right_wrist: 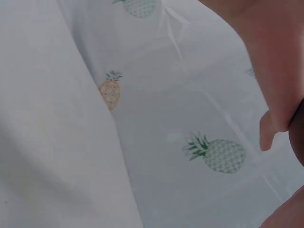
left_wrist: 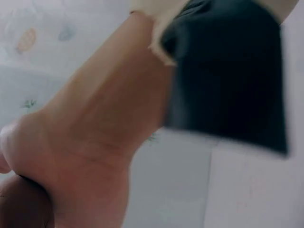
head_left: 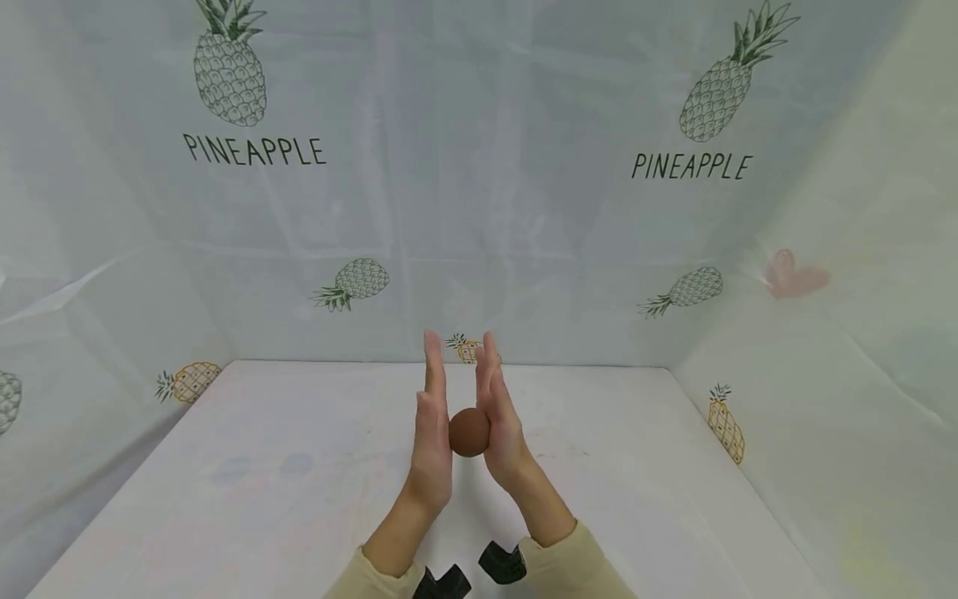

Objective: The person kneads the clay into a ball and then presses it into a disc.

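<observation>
A smooth brown ball point(head_left: 469, 433) is held between two upright palms in the head view, above the white table. My left hand point(head_left: 432, 441) presses it from the left with its fingers straight and pointing up. On the other side, my right hand point(head_left: 503, 428) touches it with its palm, fingers also extended upward. In the left wrist view, part of the ball point(left_wrist: 23, 204) shows at the lower left against the base of a palm. Only a dark sliver of the ball point(right_wrist: 298, 135) appears at the right edge of the right wrist view, beside a hand.
The white table point(head_left: 299, 516) reaches back to a pale curtain point(head_left: 479, 208) printed with pineapples. More curtain hangs along both sides. Black wrist devices point(head_left: 503, 563) sit at the light sleeves point(head_left: 576, 566).
</observation>
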The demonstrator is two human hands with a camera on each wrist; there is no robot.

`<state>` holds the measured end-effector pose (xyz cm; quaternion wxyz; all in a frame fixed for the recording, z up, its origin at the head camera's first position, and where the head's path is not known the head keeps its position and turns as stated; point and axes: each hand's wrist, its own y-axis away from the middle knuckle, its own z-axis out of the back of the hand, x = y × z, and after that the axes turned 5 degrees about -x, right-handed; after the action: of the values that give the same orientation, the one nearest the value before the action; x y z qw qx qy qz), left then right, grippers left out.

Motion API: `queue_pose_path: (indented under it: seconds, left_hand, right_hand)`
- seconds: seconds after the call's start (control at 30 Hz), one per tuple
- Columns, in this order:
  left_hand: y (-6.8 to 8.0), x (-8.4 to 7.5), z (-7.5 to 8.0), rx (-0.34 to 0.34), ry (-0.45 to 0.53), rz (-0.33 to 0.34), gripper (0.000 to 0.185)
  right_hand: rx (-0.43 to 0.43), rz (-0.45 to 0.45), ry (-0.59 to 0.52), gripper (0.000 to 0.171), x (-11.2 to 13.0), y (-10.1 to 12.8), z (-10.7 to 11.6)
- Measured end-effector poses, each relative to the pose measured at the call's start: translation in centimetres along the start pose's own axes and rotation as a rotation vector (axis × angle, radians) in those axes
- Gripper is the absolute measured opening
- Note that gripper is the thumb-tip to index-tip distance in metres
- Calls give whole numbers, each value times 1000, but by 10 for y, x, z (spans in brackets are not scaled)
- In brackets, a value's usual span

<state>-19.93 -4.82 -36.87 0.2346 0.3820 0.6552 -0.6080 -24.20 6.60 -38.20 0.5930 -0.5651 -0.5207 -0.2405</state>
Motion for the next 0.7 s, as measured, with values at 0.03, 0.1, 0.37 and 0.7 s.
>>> queue_pose_path:
  seconds: [0.03,0.1,0.37,0.7]
  left_hand:
    - [-1,-1,3,-8,5,-9,70]
    - [-4,-5,8,-24,10,-21,71]
    - [-11,-7,24,-79,-58,-18,73]
    - [-12,11,27,-66,-170,70,71]
  right_hand:
    - [16,5,10,63,-1,1,-3]
    - [40,19,26,63,-3,2,-8]
    - [118,135,60,61,-4,12,-26]
    - [120,189,53,63,18,22,-35]
